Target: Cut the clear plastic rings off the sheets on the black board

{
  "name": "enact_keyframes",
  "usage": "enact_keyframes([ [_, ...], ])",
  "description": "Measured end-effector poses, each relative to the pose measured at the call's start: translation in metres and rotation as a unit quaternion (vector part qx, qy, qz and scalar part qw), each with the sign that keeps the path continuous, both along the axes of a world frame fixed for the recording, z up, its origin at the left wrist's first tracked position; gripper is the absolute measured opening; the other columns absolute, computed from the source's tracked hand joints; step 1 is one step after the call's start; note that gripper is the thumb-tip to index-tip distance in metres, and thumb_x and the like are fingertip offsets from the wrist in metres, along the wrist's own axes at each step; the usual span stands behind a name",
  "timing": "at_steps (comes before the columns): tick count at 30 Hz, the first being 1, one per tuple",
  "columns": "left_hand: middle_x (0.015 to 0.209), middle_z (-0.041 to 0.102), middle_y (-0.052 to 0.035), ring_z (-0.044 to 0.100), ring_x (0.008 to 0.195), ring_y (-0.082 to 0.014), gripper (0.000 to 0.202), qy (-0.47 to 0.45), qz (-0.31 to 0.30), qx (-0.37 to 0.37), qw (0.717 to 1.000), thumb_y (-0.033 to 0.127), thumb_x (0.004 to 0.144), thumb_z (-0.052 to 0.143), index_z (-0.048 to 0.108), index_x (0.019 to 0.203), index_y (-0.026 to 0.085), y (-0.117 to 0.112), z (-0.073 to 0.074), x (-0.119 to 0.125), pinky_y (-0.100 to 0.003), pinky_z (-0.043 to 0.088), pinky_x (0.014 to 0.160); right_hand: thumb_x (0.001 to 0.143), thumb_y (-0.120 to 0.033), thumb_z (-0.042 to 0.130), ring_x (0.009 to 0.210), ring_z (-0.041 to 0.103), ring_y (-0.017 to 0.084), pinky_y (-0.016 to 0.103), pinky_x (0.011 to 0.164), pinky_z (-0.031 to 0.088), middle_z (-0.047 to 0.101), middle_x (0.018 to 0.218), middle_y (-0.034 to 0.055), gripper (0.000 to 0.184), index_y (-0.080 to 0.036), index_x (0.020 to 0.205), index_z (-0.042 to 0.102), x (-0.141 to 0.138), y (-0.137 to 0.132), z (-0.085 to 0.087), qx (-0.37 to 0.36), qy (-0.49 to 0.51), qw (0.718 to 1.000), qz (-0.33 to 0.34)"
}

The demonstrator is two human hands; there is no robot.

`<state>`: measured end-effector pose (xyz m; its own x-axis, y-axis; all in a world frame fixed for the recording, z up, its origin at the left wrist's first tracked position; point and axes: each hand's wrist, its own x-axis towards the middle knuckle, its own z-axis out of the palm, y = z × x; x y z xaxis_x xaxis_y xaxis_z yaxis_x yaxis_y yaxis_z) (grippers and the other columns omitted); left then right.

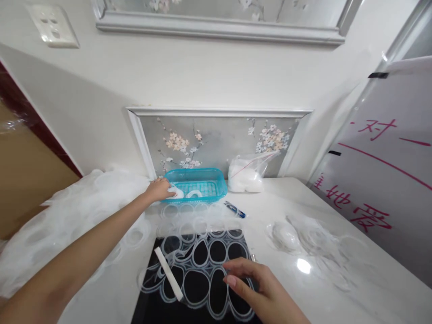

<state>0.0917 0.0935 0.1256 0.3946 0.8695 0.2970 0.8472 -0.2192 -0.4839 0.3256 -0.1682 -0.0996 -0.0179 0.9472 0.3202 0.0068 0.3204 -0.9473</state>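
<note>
My left hand (158,190) reaches to the left end of a blue plastic basket (221,184). Its curled fingers close on a soft white piece (177,193) at the near left rim; the fingertips are partly hidden. A white ring (193,194) lies inside the basket. My right hand (256,283) hovers over the right side of a black board (148,299), thumb and forefinger apart, with nothing between them. On the board lies a translucent sheet of joined rings (202,269). A white flat stick (168,274) rests slantwise across its left part.
A heap of translucent ring sheets (77,216) covers the table's left side. A zip bag of white material (248,175) stands right of the basket, with a blue marker pen (234,209) nearer. Loose clear pieces (313,243) lie at right. A written-on whiteboard (381,180) borders the table.
</note>
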Motion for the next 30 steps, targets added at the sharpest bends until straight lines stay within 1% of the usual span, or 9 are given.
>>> enact_keyframes([
  [6,0.125,0.058,-0.0099,0.056,0.112,-0.0259,0.033,0.000,-0.013,0.013,1.000,0.038,0.092,0.058,0.060,0.115,0.016,0.000,0.003,-0.004,-0.049,0.047,0.095,0.083,-0.051,0.059,0.106,0.062,0.027,0.039,0.093,0.046,0.070,0.110,0.0077,0.040,-0.024,0.110,0.070,-0.001,-0.001,0.001,-0.007,-0.031,0.999,-0.031],
  [11,0.125,0.058,-0.0093,0.056,0.112,-0.0252,0.029,-0.005,-0.036,0.022,0.999,0.033,0.092,0.059,0.060,0.115,0.017,-0.001,0.006,-0.011,-0.048,0.047,0.095,0.083,-0.049,0.058,0.105,0.062,0.026,0.036,0.092,0.046,0.071,0.107,0.0076,0.040,-0.022,0.110,0.070,-0.003,0.002,0.002,-0.011,-0.029,0.999,-0.025],
  [14,0.123,0.059,-0.0089,0.057,0.110,-0.0245,0.027,-0.011,-0.040,0.021,0.999,0.032,0.092,0.059,0.060,0.114,0.017,-0.002,0.006,-0.014,-0.047,0.048,0.094,0.083,-0.049,0.058,0.103,0.063,0.026,0.034,0.087,0.047,0.072,0.104,0.0076,0.040,-0.022,0.109,0.070,-0.006,0.004,0.002,-0.013,-0.037,0.999,-0.020],
  [17,0.122,0.059,-0.0089,0.058,0.110,-0.0242,0.027,-0.018,-0.052,0.009,0.998,0.033,0.092,0.058,0.061,0.114,0.017,-0.002,0.006,-0.014,-0.046,0.048,0.094,0.083,-0.050,0.059,0.098,0.065,0.027,0.034,0.083,0.047,0.073,0.098,0.0071,0.039,-0.022,0.108,0.071,-0.011,0.009,-0.002,-0.008,-0.048,0.999,-0.019],
  [19,0.126,0.057,-0.0094,0.057,0.112,-0.0247,0.028,-0.019,-0.059,-0.003,0.998,0.033,0.093,0.058,0.060,0.115,0.017,-0.001,0.005,-0.014,-0.047,0.048,0.095,0.082,-0.050,0.059,0.097,0.065,0.027,0.034,0.081,0.047,0.073,0.097,0.0069,0.039,-0.022,0.107,0.070,-0.013,0.013,-0.006,-0.007,-0.050,0.999,-0.013],
  [21,0.131,0.054,-0.0101,0.055,0.115,-0.0258,0.030,-0.020,-0.052,-0.008,0.998,0.033,0.092,0.058,0.059,0.118,0.018,0.001,0.003,-0.012,-0.049,0.046,0.097,0.082,-0.052,0.059,0.096,0.065,0.027,0.036,0.082,0.047,0.073,0.096,0.0077,0.040,-0.022,0.106,0.070,-0.014,0.016,-0.009,-0.005,-0.046,0.999,-0.002],
  [24,0.134,0.052,-0.0104,0.053,0.118,-0.0275,0.033,-0.022,-0.020,-0.009,1.000,0.034,0.092,0.059,0.057,0.121,0.018,0.008,-0.001,-0.008,-0.051,0.045,0.098,0.083,-0.053,0.060,0.097,0.065,0.027,0.038,0.088,0.047,0.072,0.097,0.0087,0.042,-0.021,0.108,0.070,-0.012,0.019,-0.009,0.000,-0.033,0.999,0.006],
  [27,0.135,0.051,-0.0106,0.052,0.118,-0.0279,0.035,-0.018,-0.002,-0.017,1.000,0.033,0.091,0.060,0.056,0.123,0.018,0.017,-0.005,0.000,-0.051,0.045,0.098,0.082,-0.054,0.060,0.101,0.064,0.027,0.037,0.091,0.047,0.072,0.098,0.0084,0.043,-0.020,0.107,0.070,-0.008,0.020,-0.007,0.000,-0.016,1.000,0.000],
  [30,0.135,0.051,-0.0108,0.053,0.118,-0.0275,0.035,-0.009,0.004,-0.029,1.000,0.032,0.091,0.060,0.056,0.123,0.018,0.024,-0.007,0.007,-0.051,0.045,0.098,0.081,-0.057,0.060,0.098,0.065,0.027,0.036,0.089,0.048,0.072,0.092,0.0083,0.046,-0.019,0.105,0.070,-0.005,0.021,-0.005,0.005,-0.008,1.000,-0.016],
])
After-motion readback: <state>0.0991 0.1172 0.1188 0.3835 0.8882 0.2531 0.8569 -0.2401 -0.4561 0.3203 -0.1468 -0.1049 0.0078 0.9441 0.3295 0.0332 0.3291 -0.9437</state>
